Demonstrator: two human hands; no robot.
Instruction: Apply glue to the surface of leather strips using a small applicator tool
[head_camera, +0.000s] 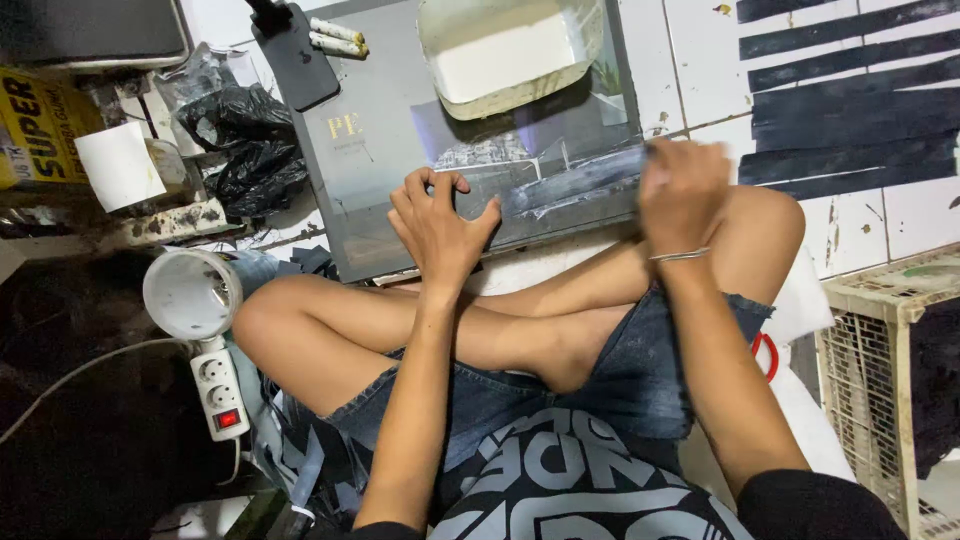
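I sit cross-legged on a white tiled floor with a large dark board lying in front of my knees. A dark strip of material lies across the board's near edge. My left hand presses down on the board and the strip's left end with spread, bent fingers. My right hand is blurred at the strip's right end, fingers curled over it. A thin bracelet circles my right wrist.
A shallow cream tray rests on the board's far part. Several dark strips lie side by side on the tiles at right. A black plastic bag, white cup, power strip and wire crate surround me.
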